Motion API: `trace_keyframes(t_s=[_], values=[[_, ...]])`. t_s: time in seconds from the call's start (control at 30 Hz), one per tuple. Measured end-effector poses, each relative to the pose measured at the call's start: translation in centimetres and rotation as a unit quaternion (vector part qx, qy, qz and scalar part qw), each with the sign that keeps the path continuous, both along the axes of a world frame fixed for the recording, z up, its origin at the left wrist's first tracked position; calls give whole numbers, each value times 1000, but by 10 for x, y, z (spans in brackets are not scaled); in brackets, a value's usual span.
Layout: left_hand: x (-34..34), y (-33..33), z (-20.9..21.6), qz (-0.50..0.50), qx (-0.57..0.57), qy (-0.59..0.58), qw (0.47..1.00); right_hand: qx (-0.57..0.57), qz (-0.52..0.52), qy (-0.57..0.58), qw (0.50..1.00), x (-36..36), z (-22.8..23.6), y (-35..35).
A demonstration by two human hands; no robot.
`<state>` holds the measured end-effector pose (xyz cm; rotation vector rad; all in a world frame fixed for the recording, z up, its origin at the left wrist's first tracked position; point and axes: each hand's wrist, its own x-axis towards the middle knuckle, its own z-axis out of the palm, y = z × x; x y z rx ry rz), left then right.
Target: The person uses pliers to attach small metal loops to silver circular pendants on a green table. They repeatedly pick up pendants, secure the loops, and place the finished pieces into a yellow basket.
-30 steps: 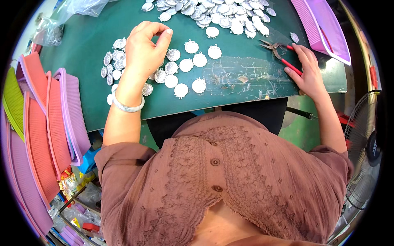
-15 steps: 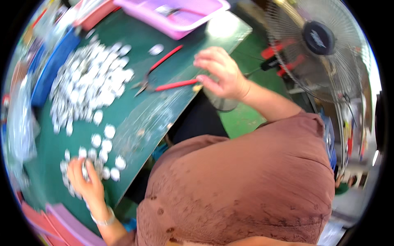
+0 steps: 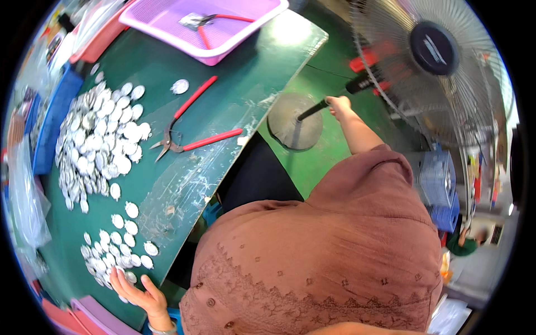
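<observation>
My left hand (image 3: 138,294) is open, fingers spread, at the near edge of a small group of silvery-white oval pieces (image 3: 114,247) on the green table. Beyond my arm's other side, off the table's right edge, my right hand (image 3: 340,105) is closed around the black pole (image 3: 314,110) of a standing fan (image 3: 433,50); the grip's far side is hidden. Red-handled cutting pliers (image 3: 173,146) lie spread on the table, touched by neither hand. A larger heap of the oval pieces (image 3: 97,137) is to their left, and one loose piece (image 3: 180,86) lies above them.
A purple plastic basket (image 3: 209,54) at the far edge holds another red-handled tool (image 3: 206,21). Blue (image 3: 49,125) and pink (image 3: 97,39) trays line the left side. The fan's round base (image 3: 290,131) stands on the green floor. Blue crates (image 3: 438,178) are at right.
My right hand has gone from above the table edge out to the fan pole and closed on it. My left hand has drawn back from the small group of pieces, fingers spread.
</observation>
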<state>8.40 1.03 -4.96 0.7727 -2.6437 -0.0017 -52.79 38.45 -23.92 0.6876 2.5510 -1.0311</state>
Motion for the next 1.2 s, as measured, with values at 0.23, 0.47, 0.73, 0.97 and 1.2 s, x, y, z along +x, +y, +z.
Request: trace_keyframes(t_s=[0.23, 0.47, 0.73, 0.97, 1.2], values=[[-2, -7, -12, 27, 29, 3, 999, -153, -205, 33, 966, -96, -83, 90], [-4, -1, -7, 48, 34, -16, 998, -378, -303, 51, 873, -138, -126, 104], [-8, -1, -6, 48, 53, -45, 996, -371, -150, 86, 912, -126, -120, 111], [-9, -1, -5, 49, 56, -50, 996, -378, -98, 66, 918, -119, -107, 114], [-10, -2, -5, 53, 52, -58, 996, -375, -60, 56, 924, -124, -109, 122]])
